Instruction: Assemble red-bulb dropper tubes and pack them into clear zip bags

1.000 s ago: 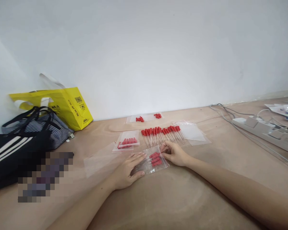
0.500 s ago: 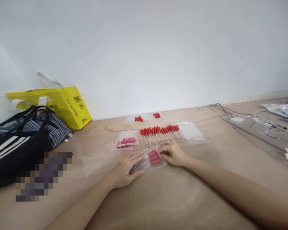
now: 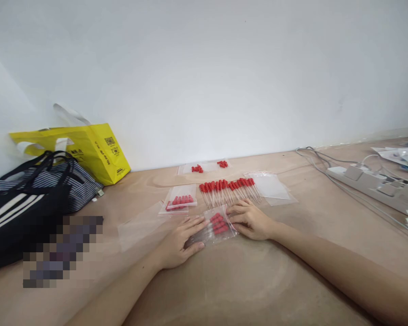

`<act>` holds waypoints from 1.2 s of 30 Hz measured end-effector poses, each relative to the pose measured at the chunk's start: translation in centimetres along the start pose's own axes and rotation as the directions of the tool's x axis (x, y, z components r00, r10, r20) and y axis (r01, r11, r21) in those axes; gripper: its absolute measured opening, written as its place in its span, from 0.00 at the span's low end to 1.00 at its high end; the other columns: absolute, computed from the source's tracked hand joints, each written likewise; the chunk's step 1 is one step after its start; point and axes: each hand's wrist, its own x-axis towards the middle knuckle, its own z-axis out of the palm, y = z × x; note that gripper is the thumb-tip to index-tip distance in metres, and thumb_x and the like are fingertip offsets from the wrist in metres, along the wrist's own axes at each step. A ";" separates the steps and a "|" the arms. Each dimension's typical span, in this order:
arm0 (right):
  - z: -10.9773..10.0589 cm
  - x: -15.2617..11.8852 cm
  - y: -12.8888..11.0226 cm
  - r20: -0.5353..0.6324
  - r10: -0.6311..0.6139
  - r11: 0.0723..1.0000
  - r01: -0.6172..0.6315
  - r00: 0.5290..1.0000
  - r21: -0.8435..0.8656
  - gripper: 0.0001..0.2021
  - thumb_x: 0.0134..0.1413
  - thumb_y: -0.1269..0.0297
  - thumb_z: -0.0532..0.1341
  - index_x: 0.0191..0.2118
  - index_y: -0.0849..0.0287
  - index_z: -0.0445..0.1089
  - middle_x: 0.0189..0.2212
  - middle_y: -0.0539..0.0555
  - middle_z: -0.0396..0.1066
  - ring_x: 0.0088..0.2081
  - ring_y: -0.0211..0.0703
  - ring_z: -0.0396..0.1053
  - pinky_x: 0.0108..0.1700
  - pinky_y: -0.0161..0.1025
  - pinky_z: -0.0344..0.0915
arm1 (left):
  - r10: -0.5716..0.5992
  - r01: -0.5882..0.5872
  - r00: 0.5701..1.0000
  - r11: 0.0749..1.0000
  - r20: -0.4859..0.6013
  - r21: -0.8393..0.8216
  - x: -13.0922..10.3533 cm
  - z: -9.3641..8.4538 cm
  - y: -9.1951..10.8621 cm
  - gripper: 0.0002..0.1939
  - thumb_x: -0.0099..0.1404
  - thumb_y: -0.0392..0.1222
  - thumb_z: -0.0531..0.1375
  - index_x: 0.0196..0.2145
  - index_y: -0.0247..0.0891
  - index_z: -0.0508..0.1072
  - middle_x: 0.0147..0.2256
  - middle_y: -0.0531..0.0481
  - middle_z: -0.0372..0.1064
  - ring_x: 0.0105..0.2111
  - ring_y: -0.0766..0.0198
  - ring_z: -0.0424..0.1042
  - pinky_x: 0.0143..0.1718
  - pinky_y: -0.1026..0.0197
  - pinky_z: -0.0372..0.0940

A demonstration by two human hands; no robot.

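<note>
A clear zip bag [image 3: 228, 236] lies on the table between my hands. In it are several droppers [image 3: 218, 222] with red rubber bulbs and thin clear stems. My left hand [image 3: 182, 240] rests with its fingers stretched out over the bag's left end, where the stems are. At the opening on the right, my right hand [image 3: 251, 220] touches the bag with its fingers extended and a little bent. Just beyond my hands is a row of loose red-bulbed droppers [image 3: 221, 186]. Filled bags [image 3: 182, 200] of droppers are stacked to the left of that row.
Flat clear bags [image 3: 275, 187] lie right of the row. Loose red bulbs [image 3: 197, 168] sit on plastic near the wall. A white power strip [image 3: 370, 185] with cables is at the right. A yellow bag [image 3: 104, 154] and a black striped bag [image 3: 23, 217] stand at the left.
My right hand has loosened from a bent, pinching shape at the bag's edge to straighter fingers, shifting slightly right. My left hand has stayed in place on the bag.
</note>
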 end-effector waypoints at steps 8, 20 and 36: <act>0.0 0.1 -0.3 0.055 0.022 1.000 -0.021 0.998 -0.023 0.15 0.53 0.67 0.51 0.47 0.56 0.64 0.43 0.56 0.66 0.45 0.44 0.60 0.45 0.44 0.51 | 0.004 -0.004 1.000 1.000 0.008 0.009 0.0 0.1 -0.2 0.24 0.63 0.49 0.48 0.56 0.50 0.51 0.59 0.51 0.44 0.58 0.57 0.45 0.57 0.47 0.43; 0.2 0.0 -0.9 0.093 0.028 0.990 -0.015 0.995 -0.141 0.21 0.56 0.64 0.46 0.56 0.55 0.51 0.49 0.59 0.62 0.49 0.47 0.56 0.52 0.56 0.39 | -0.004 0.004 0.999 1.000 0.032 0.003 0.0 0.0 -0.1 0.24 0.64 0.49 0.48 0.57 0.50 0.49 0.59 0.51 0.43 0.58 0.56 0.43 0.57 0.46 0.42; -0.1 0.0 -0.7 0.066 0.034 0.976 -0.047 0.997 0.214 0.19 0.48 0.70 0.54 0.49 0.55 0.59 0.42 0.56 0.65 0.44 0.45 0.60 0.46 0.44 0.50 | -0.005 0.005 1.000 1.000 0.013 -0.011 -0.1 0.1 -0.2 0.23 0.63 0.49 0.49 0.56 0.49 0.53 0.59 0.52 0.45 0.58 0.56 0.46 0.56 0.47 0.44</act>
